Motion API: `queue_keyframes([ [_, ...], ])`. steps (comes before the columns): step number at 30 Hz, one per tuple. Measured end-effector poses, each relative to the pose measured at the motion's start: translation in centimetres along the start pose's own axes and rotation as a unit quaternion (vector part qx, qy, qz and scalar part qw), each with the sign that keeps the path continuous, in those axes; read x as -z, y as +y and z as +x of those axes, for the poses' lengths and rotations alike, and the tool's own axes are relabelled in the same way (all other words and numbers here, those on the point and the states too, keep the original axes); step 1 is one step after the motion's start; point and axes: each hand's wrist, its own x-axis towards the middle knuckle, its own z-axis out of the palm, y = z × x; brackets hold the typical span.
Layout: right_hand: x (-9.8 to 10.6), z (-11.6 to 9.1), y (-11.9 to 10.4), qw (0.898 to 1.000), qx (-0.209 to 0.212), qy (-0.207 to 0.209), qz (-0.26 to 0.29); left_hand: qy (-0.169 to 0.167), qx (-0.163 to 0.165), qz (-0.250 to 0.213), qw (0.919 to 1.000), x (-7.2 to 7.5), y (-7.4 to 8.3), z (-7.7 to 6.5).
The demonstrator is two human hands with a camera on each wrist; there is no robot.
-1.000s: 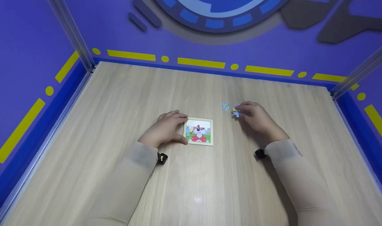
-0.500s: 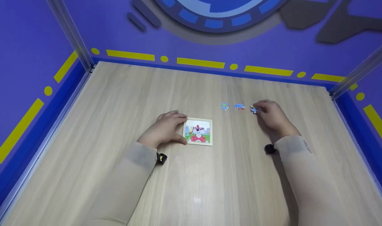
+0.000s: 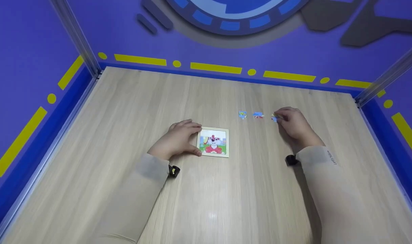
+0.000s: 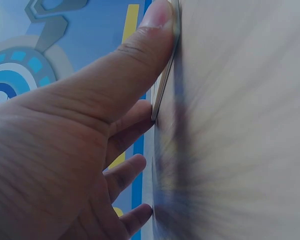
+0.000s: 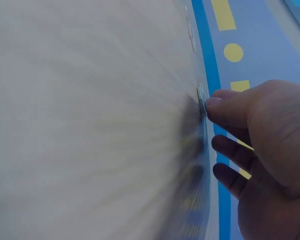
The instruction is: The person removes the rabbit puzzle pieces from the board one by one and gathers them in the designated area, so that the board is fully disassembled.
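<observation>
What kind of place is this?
Probably an indoor booth for tabletop activities: a wood-grain table bordered on three visible sides by printed blue panels, with metal-looking corner posts.

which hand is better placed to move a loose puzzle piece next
Probably the right hand: its fingertips are at the rightmost puzzle piece, and the middle piece lies nearer to it than to the left hand, which holds the puzzle frame by its left side.

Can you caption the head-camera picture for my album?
Left hand touches the framed puzzle, right hand pinches the rightmost loose piece.
</observation>
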Motion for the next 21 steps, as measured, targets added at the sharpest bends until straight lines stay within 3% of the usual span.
queue_keyframes([
  [10,-0.9,-0.9,-1.2,0.999,0.008,0.015,0.046,-0.001,-0.003,0.004,1.0000,-0.3,-0.1,0.3],
  [21,-4.9,-1.6,-7.6,0.993,0.046,-0.010,0.105,0.000,-0.007,0.014,0.9999,-0.3,-0.2,0.2],
])
